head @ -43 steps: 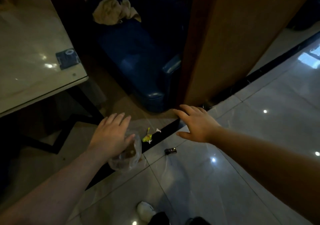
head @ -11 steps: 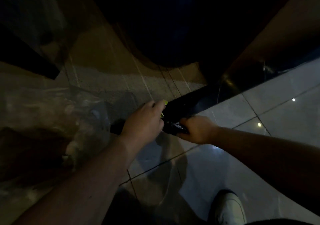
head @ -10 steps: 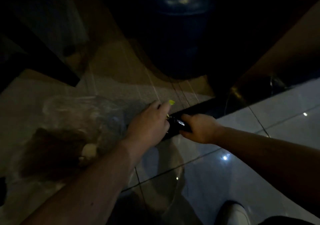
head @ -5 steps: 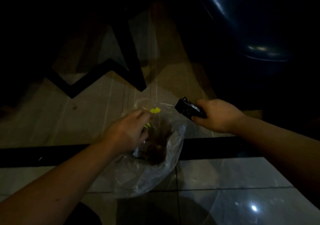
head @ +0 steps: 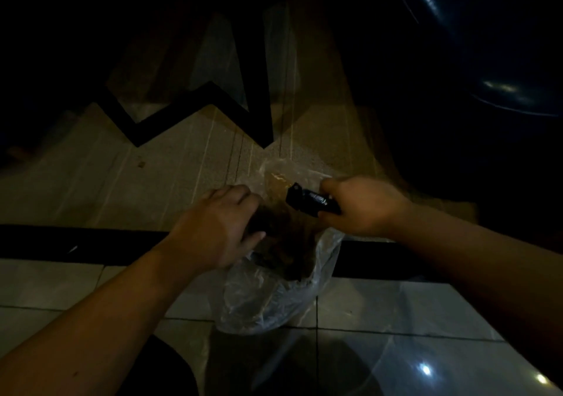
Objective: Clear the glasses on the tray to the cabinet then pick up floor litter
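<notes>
A clear plastic bag point(head: 274, 301) with dark brownish rubbish inside hangs over the floor at the centre of the head view. My left hand point(head: 219, 228) grips the bag's rim on its left side, fingers curled into the opening. My right hand point(head: 362, 206) holds a small black wrapper point(head: 307, 202) by one end, just above the bag's open mouth on the right. The yellow scrap is not visible now. No glasses, tray or cabinet are in view.
A black table leg and zigzag base frame point(head: 182, 106) stand just beyond the bag. A dark blue seat point(head: 502, 60) fills the upper right. A black floor strip point(head: 91, 244) separates brown flooring from glossy white tiles point(head: 396, 319). The scene is very dim.
My view swung left from the doorway to the table base. My left hand brought the yellow scrap to the bag and it dropped out of sight. My right hand carried the black wrapper over the bag.
</notes>
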